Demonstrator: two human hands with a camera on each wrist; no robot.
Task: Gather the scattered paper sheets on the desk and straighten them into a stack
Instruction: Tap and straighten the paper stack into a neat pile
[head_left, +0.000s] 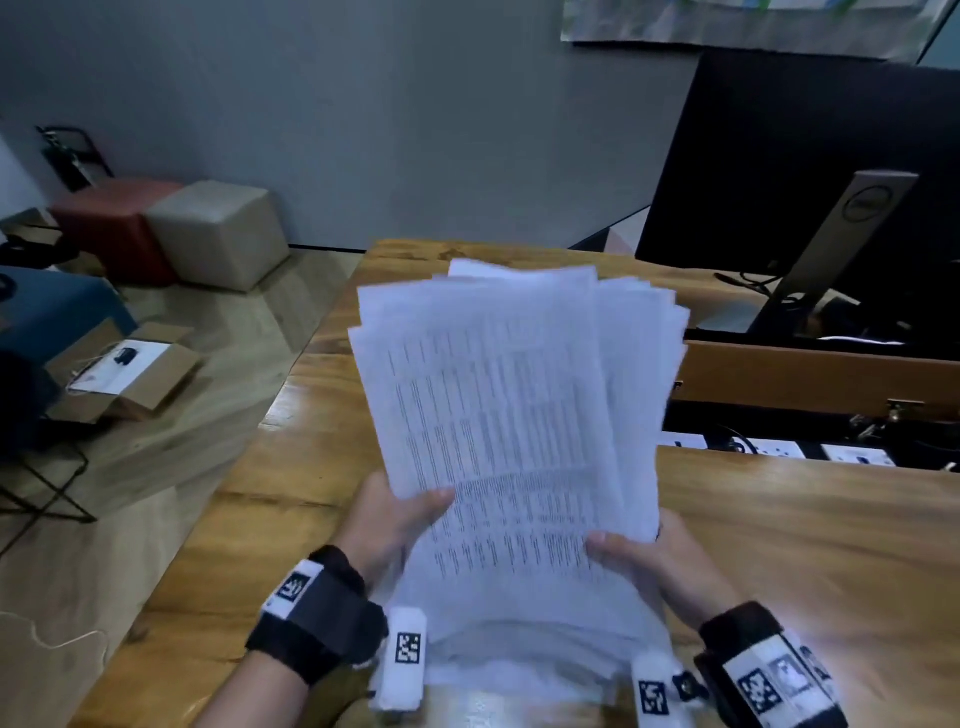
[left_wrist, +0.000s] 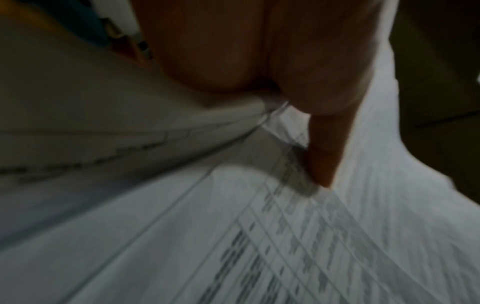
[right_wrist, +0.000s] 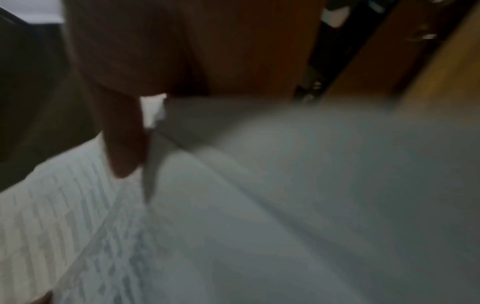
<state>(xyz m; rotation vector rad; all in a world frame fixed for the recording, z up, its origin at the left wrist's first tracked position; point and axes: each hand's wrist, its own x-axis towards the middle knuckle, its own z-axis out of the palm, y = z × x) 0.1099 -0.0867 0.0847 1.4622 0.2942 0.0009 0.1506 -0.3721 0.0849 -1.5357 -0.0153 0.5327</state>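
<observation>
Both hands held the sheets (head_left: 514, 415) above the desk (head_left: 810, 540), near its front edge and close to the person's body. The left hand (head_left: 387, 525) gripped the lower left side of the bundle, with the thumb (head_left: 434, 501) lying on the printed top page and the other fingers hidden behind the paper. The right hand (head_left: 657, 558) gripped the lower right side in the same way, its thumb (head_left: 605, 545) on top of the page. In the left wrist view the thumb (left_wrist: 322, 156) pressed down on the printed sheet (left_wrist: 259, 246), and in the right wrist view the thumb (right_wrist: 124, 148) did the same on the paper (right_wrist: 233, 226); both views were blurred. The bundle was not even: at the far end the top edges stepped one behind the other, and on the right side several sheets stuck out past the top page like a fan. The lower part of the bundle curved down toward the wrists. The desk surface to the right of the hands was bare wood, and also the strip at the left up to the desk's left edge. Behind the sheets, on the right, a monitor (head_left: 810, 171) stood on its stand (head_left: 836, 244), well apart from the hands. On the floor at the left were a cardboard box (head_left: 130, 374) and two cube seats (head_left: 218, 234), far from the desk.
</observation>
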